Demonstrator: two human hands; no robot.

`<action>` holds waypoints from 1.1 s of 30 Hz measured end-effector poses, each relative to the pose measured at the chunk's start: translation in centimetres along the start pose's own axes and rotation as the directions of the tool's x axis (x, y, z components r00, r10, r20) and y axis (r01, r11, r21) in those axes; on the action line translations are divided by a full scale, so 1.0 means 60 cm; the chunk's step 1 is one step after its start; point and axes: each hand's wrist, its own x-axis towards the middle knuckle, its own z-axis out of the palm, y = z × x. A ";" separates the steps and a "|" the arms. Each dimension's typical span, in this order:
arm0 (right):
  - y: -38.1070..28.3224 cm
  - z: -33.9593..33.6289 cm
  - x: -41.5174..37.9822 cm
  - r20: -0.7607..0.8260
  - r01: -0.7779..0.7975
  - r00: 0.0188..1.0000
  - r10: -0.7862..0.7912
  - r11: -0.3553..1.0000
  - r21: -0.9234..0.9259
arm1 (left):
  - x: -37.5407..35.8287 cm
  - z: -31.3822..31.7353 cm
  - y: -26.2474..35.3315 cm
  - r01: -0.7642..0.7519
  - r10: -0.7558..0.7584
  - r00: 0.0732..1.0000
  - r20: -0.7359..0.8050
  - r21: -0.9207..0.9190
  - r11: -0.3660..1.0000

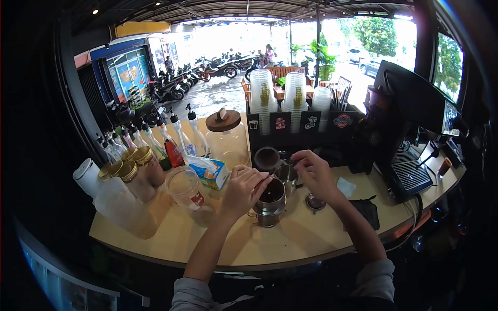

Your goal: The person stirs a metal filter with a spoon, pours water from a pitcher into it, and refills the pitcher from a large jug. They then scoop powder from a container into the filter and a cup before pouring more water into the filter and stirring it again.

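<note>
My left hand (243, 191) is closed in a pinch at the rim of a metal coffee dripper (271, 203). Dark coffee grounds show inside it, and beneath it is a metal cup (268, 221). What the left fingertips hold is too small to make out. My right hand (314, 175) is raised over a stainless steel pitcher (287, 177), its thumb and fingertips pressed together; I cannot make out what is between them. Behind the dripper stands a round container (266, 158) with dark contents. A small round metal piece (314, 202) lies on the counter below my right hand.
A clear plastic jug (182, 185), a tissue box (211, 177) and a wooden-lidded jar (226, 140) stand left. Pump bottles (173, 152) line the counter (270, 249). Stacked plastic cups (263, 93) stand behind. Right are a black cloth (361, 213) and an espresso machine (410, 171).
</note>
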 end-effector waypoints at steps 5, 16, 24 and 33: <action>0.220 0.003 -0.034 -0.062 -0.195 0.981 0.185 0.942 -0.275 | 0.003 -0.011 0.000 0.035 -0.037 0.996 -0.077 -0.032 0.999; 0.259 0.035 -0.059 0.056 -0.387 0.920 0.388 0.876 0.288 | -0.006 -0.016 -0.002 0.246 -0.278 0.940 -0.198 -0.170 0.954; 0.178 -0.014 -0.018 -0.029 -0.249 0.963 0.269 0.924 0.290 | -0.013 -0.026 -0.008 0.290 -0.324 0.916 -0.235 -0.168 0.942; 0.042 -0.045 0.031 0.007 -0.144 0.989 0.147 0.954 0.265 | -0.016 -0.024 -0.008 0.300 -0.344 0.907 -0.243 -0.199 0.933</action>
